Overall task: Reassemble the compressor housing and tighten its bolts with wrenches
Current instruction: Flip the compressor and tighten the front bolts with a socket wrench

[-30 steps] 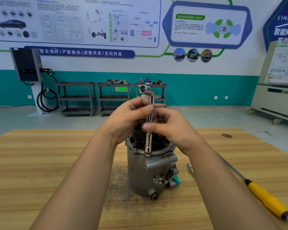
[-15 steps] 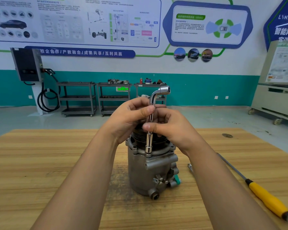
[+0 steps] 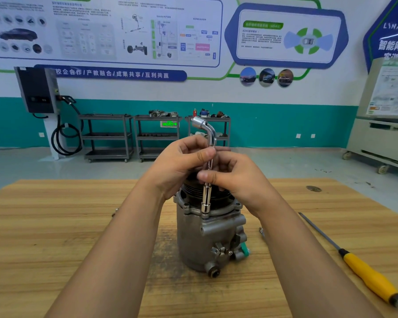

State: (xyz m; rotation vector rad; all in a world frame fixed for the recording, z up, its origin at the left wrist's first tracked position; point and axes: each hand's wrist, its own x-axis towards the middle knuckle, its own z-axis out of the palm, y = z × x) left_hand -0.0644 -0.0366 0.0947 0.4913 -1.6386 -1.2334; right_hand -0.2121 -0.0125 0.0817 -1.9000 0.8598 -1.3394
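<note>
Compressor (image 3: pixel 202 244) stands upright on the table (image 3: pixel 55 226), and with the left hand (image 3: pixel 177 166) and right hand (image 3: pixel 237 177) both pinching the wrench (image 3: pixel 207 196) shaft, its socket seated over a rim bolt, the turn likely goes best with the shaft plumb and light downward pressure.

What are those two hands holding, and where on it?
Both pinch the L-shaped socket wrench by its upright shaft: left hand just below the bend, right hand lower down.
</note>
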